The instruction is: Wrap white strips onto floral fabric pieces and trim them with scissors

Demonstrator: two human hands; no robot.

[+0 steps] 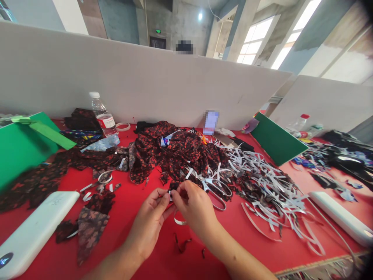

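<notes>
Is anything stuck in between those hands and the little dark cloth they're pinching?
Nothing that I can see: the left hand and right hand have their fingertips right at the dark fabric piece. The scissors lie beyond the right hand, not between.

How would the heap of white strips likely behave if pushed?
The white strips would probably flex, given their narrow, curling loops. They might drag together, since many cross and overlap, likely bringing along the dark scraps mixed among them.

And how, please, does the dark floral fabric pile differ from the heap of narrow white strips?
The dark floral fabric pile is patterned, while the narrow white strips look plain. The fabric pile is broad and bunched; the strips are thin, curling and tangled. Both lie on the red tabletop.
</notes>
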